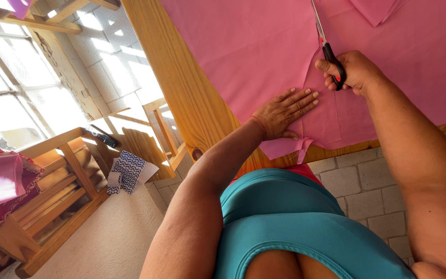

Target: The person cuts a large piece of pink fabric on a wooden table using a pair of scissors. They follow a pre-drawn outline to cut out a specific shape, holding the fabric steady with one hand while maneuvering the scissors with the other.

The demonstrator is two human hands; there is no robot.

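Pink fabric [264, 46] lies spread over our wooden counter [181, 88], its near edge hanging just past the counter's rim. Our left hand [285, 111] rests flat on the cloth, fingers stretched out and grasping nothing, just beside a cut line. Our right hand [349, 70] is clenched around the black handles of the scissors [326, 44], whose blades lie in the cut, pointing away from us.

walls: pale block [360, 186] | window [6, 88]: sunlit | floor [114, 237]: beige | furniture: wooden shelf rack [58, 196]
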